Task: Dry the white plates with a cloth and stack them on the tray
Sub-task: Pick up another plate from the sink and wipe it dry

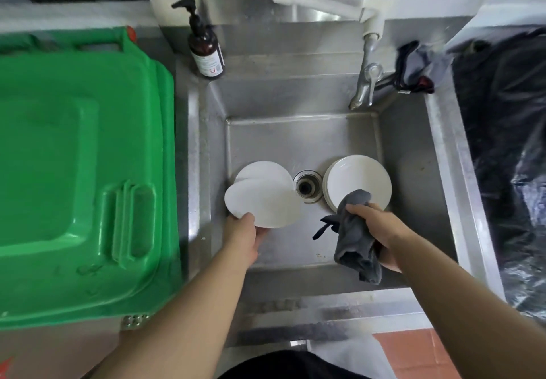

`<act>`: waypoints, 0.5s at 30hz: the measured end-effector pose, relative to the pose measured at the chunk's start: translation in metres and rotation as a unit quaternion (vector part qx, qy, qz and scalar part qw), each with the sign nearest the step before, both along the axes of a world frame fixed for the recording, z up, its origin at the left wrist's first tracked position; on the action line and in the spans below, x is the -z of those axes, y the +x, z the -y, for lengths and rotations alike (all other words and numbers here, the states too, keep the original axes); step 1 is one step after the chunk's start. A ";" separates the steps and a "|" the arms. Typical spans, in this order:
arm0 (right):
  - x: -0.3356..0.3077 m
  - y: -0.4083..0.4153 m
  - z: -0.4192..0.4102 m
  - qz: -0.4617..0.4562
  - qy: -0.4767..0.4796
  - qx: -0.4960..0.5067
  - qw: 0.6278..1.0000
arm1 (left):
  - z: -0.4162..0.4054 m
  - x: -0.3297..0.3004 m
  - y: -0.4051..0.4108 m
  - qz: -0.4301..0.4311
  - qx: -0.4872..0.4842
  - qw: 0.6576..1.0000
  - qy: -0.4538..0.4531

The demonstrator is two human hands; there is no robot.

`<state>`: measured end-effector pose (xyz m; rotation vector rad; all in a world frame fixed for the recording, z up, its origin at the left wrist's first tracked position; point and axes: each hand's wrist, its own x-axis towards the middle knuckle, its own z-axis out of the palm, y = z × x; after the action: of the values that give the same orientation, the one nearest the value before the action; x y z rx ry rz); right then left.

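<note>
My left hand [243, 232] grips a white plate [263, 203] by its near rim and holds it over the left side of the steel sink [295, 142]. Another white plate [261, 170] lies just behind it on the sink floor. Right of the drain [307, 186], a stack of white plates [359, 182] rests on the sink floor. My right hand [375, 228] clutches a grey cloth [354, 237], whose top end touches the near edge of that stack. No tray is in view.
A green bin lid [79, 166] fills the left side. A brown pump bottle [205, 44] stands on the sink's back left corner. The tap [365, 80] hangs over the back right, with dark cloths [413, 65] beside it. Black plastic sheeting [508, 142] covers the right.
</note>
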<state>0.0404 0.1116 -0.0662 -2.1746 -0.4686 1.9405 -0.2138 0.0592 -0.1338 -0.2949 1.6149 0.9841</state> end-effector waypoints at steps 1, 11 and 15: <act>-0.010 0.003 0.002 -0.015 0.005 0.013 1.000 | 0.001 -0.010 -0.001 0.000 0.012 1.000 0.007; -0.095 0.033 0.018 -0.158 0.050 0.075 0.983 | 0.015 -0.105 0.003 -0.032 0.044 0.993 0.107; -0.131 0.034 0.003 -0.102 0.134 -0.034 0.985 | 0.015 -0.145 0.019 -0.035 0.042 0.986 0.158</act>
<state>0.0745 0.1085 0.0645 -1.7964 -0.7282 1.9758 -0.1950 0.0438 0.0110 0.0252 1.4915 1.1764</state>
